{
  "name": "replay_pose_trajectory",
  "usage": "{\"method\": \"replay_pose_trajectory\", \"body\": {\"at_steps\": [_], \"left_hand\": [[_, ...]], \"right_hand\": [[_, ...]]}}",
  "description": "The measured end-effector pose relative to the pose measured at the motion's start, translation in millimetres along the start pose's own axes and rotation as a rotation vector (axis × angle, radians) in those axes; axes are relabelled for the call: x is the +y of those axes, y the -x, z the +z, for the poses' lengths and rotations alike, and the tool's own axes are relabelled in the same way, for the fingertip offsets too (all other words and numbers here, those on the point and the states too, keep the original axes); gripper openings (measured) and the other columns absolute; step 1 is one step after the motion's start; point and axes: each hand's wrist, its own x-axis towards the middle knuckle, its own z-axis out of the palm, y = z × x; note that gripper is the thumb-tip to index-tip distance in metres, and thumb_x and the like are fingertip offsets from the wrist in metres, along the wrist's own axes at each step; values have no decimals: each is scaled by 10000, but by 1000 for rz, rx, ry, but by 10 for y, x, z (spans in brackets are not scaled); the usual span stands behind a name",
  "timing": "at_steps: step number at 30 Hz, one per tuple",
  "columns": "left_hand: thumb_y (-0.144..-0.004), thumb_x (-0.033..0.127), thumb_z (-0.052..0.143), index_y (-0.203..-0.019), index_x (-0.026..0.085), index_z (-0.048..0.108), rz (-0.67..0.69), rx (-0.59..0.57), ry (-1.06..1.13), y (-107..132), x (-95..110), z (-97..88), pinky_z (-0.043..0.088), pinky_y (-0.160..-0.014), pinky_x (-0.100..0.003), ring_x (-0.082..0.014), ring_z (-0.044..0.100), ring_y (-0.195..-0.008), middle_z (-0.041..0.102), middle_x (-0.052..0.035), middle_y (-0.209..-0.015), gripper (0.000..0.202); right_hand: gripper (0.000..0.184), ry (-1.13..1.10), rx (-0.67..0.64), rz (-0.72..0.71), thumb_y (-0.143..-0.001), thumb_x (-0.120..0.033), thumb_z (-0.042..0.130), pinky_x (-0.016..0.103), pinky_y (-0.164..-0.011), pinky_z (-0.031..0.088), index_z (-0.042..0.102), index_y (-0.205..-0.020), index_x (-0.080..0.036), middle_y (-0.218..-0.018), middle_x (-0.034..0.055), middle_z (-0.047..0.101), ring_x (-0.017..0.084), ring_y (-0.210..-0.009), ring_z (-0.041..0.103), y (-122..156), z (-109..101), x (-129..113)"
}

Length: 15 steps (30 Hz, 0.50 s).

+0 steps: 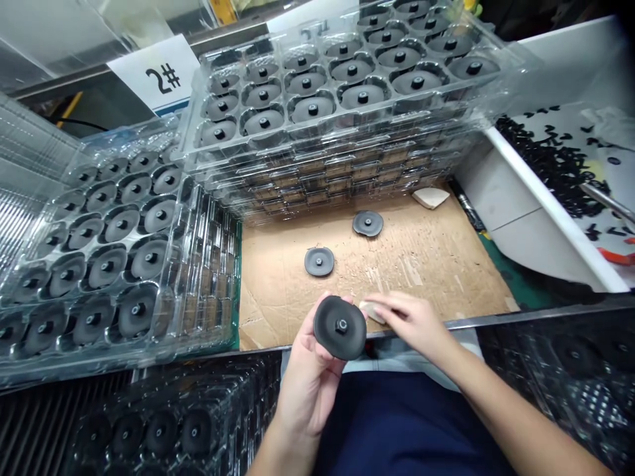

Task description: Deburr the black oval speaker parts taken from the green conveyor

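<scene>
the person's left hand [315, 377] is holding a black, round, shallow disc with a small knob in its middle [340, 327]. its fingers wrap around the disc from below and grip it by the edge. the disc is up in front of the person's body, near the front edge of the bench [501, 264], and its hollow side faces up.

the right hand [411, 317] is just beside it, on the right. its fingers pinch a small, flat, cream-coloured pad [373, 312]. the pad is next to the right edge of the disc, but i cannot tell if the two touch.

past the hands, a flat sheet of brown cardboard [278, 304] lies on the green bench top. two smaller-looking black discs with knobs sit on it, well apart from the hands: a near one [319, 262] and a far one [368, 224]. a cream, wedge-shaped piece [430, 198] lies at the far right corner of the cardboard.

behind the cardboard is a tall stack of clear plastic trays [307, 142], and the top one has rows of black discs. another clear plastic stack [203, 271] on the left has black discs too. on the right, a white bin [555, 248] has many tiny black bits [555, 158] in it.
</scene>
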Motion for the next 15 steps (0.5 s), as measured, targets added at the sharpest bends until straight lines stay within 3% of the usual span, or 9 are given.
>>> {"method": "replay_pose_trajectory", "body": {"at_steps": [3,6,8,11,14,15], "left_hand": [[-484,320,862,-1047,291,682,-6,1,8,-15,-21,13,525,-803,-233,-187,677,-905,717,-25,-1051,592],[-494,280,864,-1051,278,677,-22,6,-2,-22,-46,77,518,-793,-204,-179,664,-939,718,-25,-1047,588],[-542,276,844,-1047,255,676,-8,-11,-22,-22,-53,106,512,-775,-183,-164,653,-940,715,-28,-1035,533],[-643,288,784,-1072,246,659,10,-4,-58,-19,-47,65,506,-807,-217,-177,638,-967,699,-42,-1058,449],[-596,251,813,-1097,282,641,17,32,-72,-22,-54,-10,508,-826,-246,-194,634,-983,682,-31,-1109,531],[-565,236,830,-1087,279,647,21,27,-74,-24,-63,-16,507,-821,-238,-183,639,-956,688,-24,-1088,555]], "right_hand": [[193,4,57,1,-850,-220,534,278,-617,518,710,-927,-205,-819,32,728,177,-713,671,-6,36,-38],[228,-21,197,-35,-889,-227,490,294,-672,526,656,-1046,-218,-1029,52,699,188,-852,659,-62,-29,-467],[257,-39,247,-143,-904,-202,457,324,-782,511,626,-1099,-205,-1089,59,673,190,-937,630,-66,-56,-801],[258,-63,69,-320,-881,-149,461,332,-749,502,641,-1065,-134,-897,73,693,181,-798,621,-15,-59,-1085],[236,-127,-252,-265,-869,-94,474,243,-690,489,665,-988,-163,-855,24,690,128,-756,622,-18,-63,-1097],[227,-124,-262,-238,-868,-95,479,229,-694,482,670,-961,-177,-863,10,693,119,-762,624,-43,-58,-1081]]}}
